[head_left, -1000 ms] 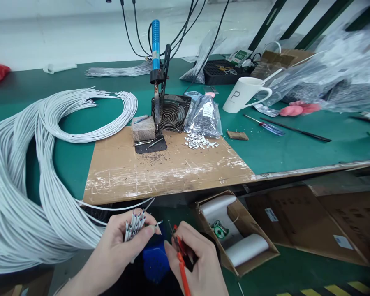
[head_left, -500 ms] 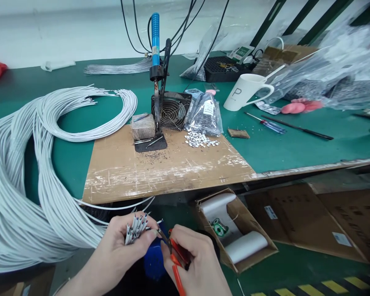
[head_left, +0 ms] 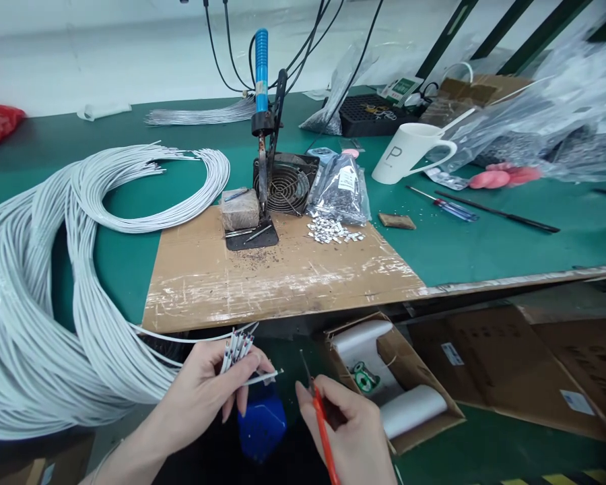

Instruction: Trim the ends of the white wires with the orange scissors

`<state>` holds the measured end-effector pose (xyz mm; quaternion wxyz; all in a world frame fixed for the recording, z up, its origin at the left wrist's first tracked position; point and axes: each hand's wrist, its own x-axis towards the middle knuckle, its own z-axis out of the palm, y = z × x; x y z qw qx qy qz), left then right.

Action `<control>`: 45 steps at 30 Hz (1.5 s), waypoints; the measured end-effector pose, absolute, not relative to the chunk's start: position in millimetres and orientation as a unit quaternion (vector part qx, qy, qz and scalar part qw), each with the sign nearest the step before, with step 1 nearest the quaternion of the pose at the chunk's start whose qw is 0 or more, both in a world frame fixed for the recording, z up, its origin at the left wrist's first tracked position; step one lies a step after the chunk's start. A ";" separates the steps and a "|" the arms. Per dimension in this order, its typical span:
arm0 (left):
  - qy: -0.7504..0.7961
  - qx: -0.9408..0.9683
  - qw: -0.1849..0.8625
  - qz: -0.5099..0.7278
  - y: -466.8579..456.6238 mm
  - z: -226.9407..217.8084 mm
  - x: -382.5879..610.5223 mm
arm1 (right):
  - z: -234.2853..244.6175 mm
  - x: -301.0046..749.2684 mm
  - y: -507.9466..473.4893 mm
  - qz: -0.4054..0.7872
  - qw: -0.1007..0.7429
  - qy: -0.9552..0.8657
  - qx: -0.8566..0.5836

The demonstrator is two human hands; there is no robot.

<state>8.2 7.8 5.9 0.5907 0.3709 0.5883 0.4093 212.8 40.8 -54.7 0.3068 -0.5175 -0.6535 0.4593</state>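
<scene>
Fingers of left hand pinch white wire ends; right hand grips red-handled cutters.

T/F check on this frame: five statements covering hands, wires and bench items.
1. The left hand holds a bundle of white wire ends. True.
2. The right hand holds a pair of scissors. False: it grips an orange-handled tool.
3. The white mug sits on the green bench. True.
4. The pile of small metal parts lies inside the mug. False: it lies loose on the brown board.
5. The blue-handled soldering iron stands upright in front of the small fan. True.
</scene>
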 end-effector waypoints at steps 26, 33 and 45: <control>0.603 0.356 0.605 0.380 -5.7 20.7 15.7 | -25.2 174.6 29.5 0.628 0.439 -0.478 -0.429; 0.588 0.347 0.600 0.417 -4.3 26.0 17.3 | -36.5 177.7 46.8 0.575 0.576 -0.385 -0.435; 0.639 0.365 0.560 0.380 -3.3 22.1 18.4 | -39.4 185.4 23.9 0.554 0.516 -0.484 -0.439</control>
